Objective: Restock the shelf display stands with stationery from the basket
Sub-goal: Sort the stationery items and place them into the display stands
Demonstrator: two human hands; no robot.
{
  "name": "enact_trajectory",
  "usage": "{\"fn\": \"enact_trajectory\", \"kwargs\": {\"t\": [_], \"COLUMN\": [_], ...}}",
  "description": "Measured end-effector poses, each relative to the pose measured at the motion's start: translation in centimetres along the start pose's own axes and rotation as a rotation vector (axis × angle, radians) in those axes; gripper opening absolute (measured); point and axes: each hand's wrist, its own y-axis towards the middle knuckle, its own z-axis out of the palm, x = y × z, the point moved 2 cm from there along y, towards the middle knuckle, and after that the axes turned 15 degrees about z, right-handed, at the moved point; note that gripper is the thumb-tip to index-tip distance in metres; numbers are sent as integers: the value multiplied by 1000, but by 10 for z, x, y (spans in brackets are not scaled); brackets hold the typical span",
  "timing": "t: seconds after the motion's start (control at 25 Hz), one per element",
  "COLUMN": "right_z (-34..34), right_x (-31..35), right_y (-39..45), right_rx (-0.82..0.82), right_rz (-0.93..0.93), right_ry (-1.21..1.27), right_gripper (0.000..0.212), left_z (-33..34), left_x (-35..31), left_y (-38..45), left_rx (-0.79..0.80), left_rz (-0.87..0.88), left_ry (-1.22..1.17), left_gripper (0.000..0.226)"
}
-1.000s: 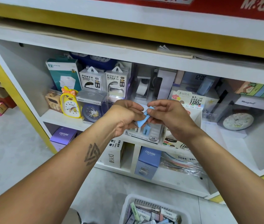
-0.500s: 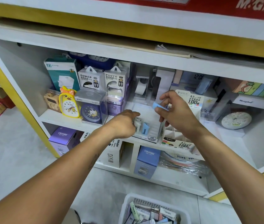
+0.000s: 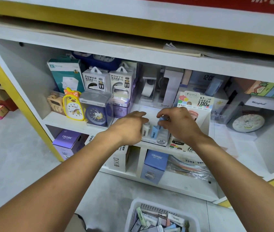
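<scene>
Head view: right hand [image 3: 179,124] pinched a blue eraser [image 3: 162,119] over the stand [image 3: 156,139].
Left hand [image 3: 129,129], fingers relaxed, steadied the stand; best lowered upright beside the blue one already slotted there.

Two power bank boxes [image 3: 96,80], three CRUHRE boxes [image 3: 155,162], one basket [image 3: 133,210].

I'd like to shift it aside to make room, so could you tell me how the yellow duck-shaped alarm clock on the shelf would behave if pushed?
The yellow duck-shaped alarm clock stands tall and narrow, so it may tip. It looks like plastic, so probably light and slides easily on the smooth white shelf.
</scene>
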Motion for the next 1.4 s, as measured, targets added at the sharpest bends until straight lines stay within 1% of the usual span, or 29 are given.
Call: {"fn": "enact_trajectory", "kwargs": {"t": [0.16,0.32,0.48,0.6,0.76,0.96,1.08,1.24,1.4], "right_z": [6,5,8,7,5,7,8,4,4], "right_x": [-1,-2,-2,-1,-2,-3,0,-2,-2], "right_y": [1,1,-3,-3,-2,-5,-5,-2,-5], "right_rx": [51,78,98,83,113,47,44,66,80], "right_rz": [-31,-57,-49,-67,-104,-143,-161,-143,-123], "right_ry": [-28,-15,-8,13,-1,1,-12,-56,23], "right_gripper": [26,25,21,26,26,16,15,18,12], "left_z": [5,5,4,4,3,3,3,2,2], "left_x": [2,4,1,0,1,0,-1,-2,-2], "left_y": [-4,-6,-6,-6,-6,-5,-5,-5,-6], "left_rx": [88,135,145,150,153,158,164,166,175], "left_rz": [42,46,45,45,42,35,31,33,35], "left_ry": [27,13,17,23,26,32,33,42,47], "left_gripper": [74,78,79,79,81,81,82,82,81]}}
